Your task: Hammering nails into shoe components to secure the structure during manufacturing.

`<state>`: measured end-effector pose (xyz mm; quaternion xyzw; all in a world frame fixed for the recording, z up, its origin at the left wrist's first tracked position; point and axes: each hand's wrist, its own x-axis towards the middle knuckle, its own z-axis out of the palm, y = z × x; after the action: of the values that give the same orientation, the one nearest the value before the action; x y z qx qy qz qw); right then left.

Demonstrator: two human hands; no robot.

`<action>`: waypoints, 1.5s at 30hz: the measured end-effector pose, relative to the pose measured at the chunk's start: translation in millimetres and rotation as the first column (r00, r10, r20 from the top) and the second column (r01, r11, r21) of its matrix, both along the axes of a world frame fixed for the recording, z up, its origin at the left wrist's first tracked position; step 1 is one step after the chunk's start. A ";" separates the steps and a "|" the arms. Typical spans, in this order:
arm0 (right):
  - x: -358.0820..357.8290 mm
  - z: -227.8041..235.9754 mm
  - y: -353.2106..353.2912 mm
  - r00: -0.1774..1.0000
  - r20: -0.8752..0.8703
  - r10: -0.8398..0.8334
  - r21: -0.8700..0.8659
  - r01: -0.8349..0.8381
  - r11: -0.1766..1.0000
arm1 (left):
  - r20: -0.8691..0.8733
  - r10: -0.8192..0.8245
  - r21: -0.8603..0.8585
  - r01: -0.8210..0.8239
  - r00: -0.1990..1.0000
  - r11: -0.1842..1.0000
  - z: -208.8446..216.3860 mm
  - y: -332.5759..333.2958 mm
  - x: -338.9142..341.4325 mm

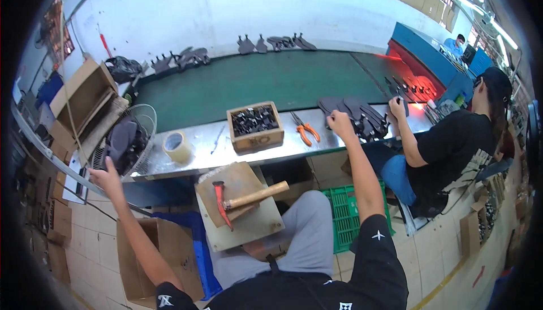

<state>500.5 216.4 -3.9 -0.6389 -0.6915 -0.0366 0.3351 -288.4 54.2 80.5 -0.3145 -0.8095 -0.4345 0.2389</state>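
My left hand (106,178) is stretched out to the left with thumb and fingers apart. It is beside a round wire basket (151,119) holding dark, flat sole-shaped pieces; one grey-black sole (120,139) leans up close to the thumb. My right hand (339,124) is closed, its fingers curled at the left end of a pile of dark soles (362,112) on the metal bench edge. It seems to grip a sole there, though the fingers partly hide it. Black pieces with small tabs hang at the pile's front.
On the metal ledge (209,146) are a tape roll (177,147), a wooden box (257,140) of small black parts and orange-handled pliers (305,129). A red-headed hammer (249,197) lies on a block before me. Behind runs a green conveyor belt (254,84). A co-worker (464,135) sits at right.
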 end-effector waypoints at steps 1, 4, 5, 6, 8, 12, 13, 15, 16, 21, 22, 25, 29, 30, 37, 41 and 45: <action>-7.3 9.8 1.2 0.974 -0.224 0.022 0.178 0.018 0.984 | -0.152 -0.086 -0.006 0.086 0.985 0.996 0.9 -3.6 32.7; -53.6 67.8 -18.7 0.195 -0.974 0.113 0.103 -0.062 0.993 | -0.131 -0.575 0.001 0.580 0.808 0.815 55.3 -33.5 202.8; -86.1 93.6 -36.3 0.056 -0.983 0.176 0.168 -0.132 0.977 | 0.086 -0.762 0.048 0.761 0.642 0.647 77.6 -47.7 255.4; -130.3 124.0 -57.9 -0.091 -0.970 0.226 0.240 -0.200 0.950 | 0.108 -0.843 -0.044 0.850 0.526 0.525 82.8 -51.2 283.1; -198.3 160.6 -105.0 -0.140 -0.956 0.257 0.292 -0.392 0.872 | -0.058 -0.943 -0.180 0.926 0.328 0.333 71.6 -44.6 330.8; -261.4 211.0 -230.3 -0.257 -0.952 0.167 0.296 -0.913 0.282 | -0.193 -0.978 0.043 0.996 0.084 0.078 36.0 -39.9 343.1; -254.4 196.7 -235.6 -0.083 -0.927 0.367 0.202 -0.932 0.300 | -0.015 -0.990 0.279 0.951 0.139 0.130 32.3 -57.4 341.2; -245.6 157.1 -236.9 0.337 -0.698 0.631 0.027 -0.869 0.494 | 0.066 -0.973 0.154 0.961 0.223 0.231 52.5 -94.3 326.6; -251.7 134.3 -230.9 0.516 -0.474 0.713 0.022 -0.803 0.596 | 0.227 -0.948 0.151 0.954 0.221 0.259 54.4 -111.4 321.4; -224.1 0.9 -229.4 0.804 0.334 0.493 -0.341 -0.384 0.858 | 0.444 -0.876 0.662 0.728 -0.192 0.176 34.5 -121.0 328.1; -215.8 3.5 -241.6 0.842 0.234 0.486 -0.422 -0.363 0.831 | 0.486 -0.864 0.616 0.752 -0.130 0.233 17.7 -114.7 325.4; -162.9 0.8 -274.8 0.927 0.030 0.373 -0.276 -0.351 0.895 | 0.505 -0.863 0.475 0.832 0.010 0.288 -29.5 -86.6 322.2; -114.3 -56.4 -339.1 0.933 -0.343 0.110 -0.253 -0.204 0.946 | 0.301 -0.828 -0.128 0.881 0.473 0.456 -80.2 -40.5 309.9; -112.1 -64.9 -359.0 0.864 -0.503 0.034 -0.296 -0.209 0.932 | 0.077 -0.808 -0.324 0.781 0.584 0.534 -85.4 -34.8 308.4; -121.4 -33.3 -397.6 0.072 -0.958 -0.277 -0.285 -0.336 0.898 | -0.004 -0.895 -0.315 0.849 0.445 0.424 -30.6 67.2 330.3; -108.0 -41.8 -374.6 0.048 -0.941 -0.336 -0.339 -0.199 0.920 | -0.271 -0.931 -0.703 0.610 0.246 0.366 -32.2 146.2 351.6; -107.7 -40.7 -371.4 0.215 -0.924 -0.315 -0.359 -0.211 0.909 | -0.118 -0.977 -0.957 0.241 0.177 0.159 -29.4 188.2 366.1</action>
<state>392.8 -155.1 -44.6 -0.5969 -0.2949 0.5061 0.5483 77.6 242.4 51.1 -0.8765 -0.4480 0.0949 0.1484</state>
